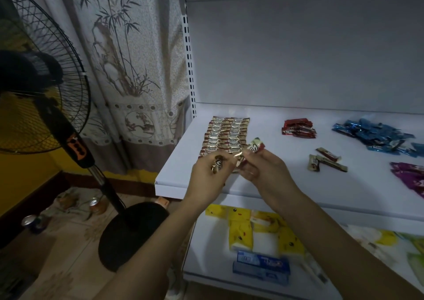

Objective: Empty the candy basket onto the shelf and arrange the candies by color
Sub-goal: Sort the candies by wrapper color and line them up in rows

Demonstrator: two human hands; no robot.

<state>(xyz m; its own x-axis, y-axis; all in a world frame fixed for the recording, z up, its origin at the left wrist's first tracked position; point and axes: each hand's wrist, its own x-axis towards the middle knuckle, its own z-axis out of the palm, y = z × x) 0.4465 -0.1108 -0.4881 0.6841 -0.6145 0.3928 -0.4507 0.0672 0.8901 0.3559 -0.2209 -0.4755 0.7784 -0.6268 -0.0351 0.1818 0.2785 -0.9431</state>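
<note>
Where gold candy row (226,136) ends on shelf (286,185), left hand (210,175) fingers (205,164) pinch gold candy (217,163); right hand (260,165) fingers (249,153) grip pale candy (255,146).

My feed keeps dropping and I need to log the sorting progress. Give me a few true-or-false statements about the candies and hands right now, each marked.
1. Each hand holds a candy. True: the left hand pinches a gold-brown candy, and the right hand pinches a pale candy.
2. The gold-brown candies on the shelf lie in a loose heap. False: the gold-brown row is neat, with candies side by side.
3. The blue pile lies to the right of the red pile. True.
4. The red and blue piles touch. False: bare shelf separates them.
</note>
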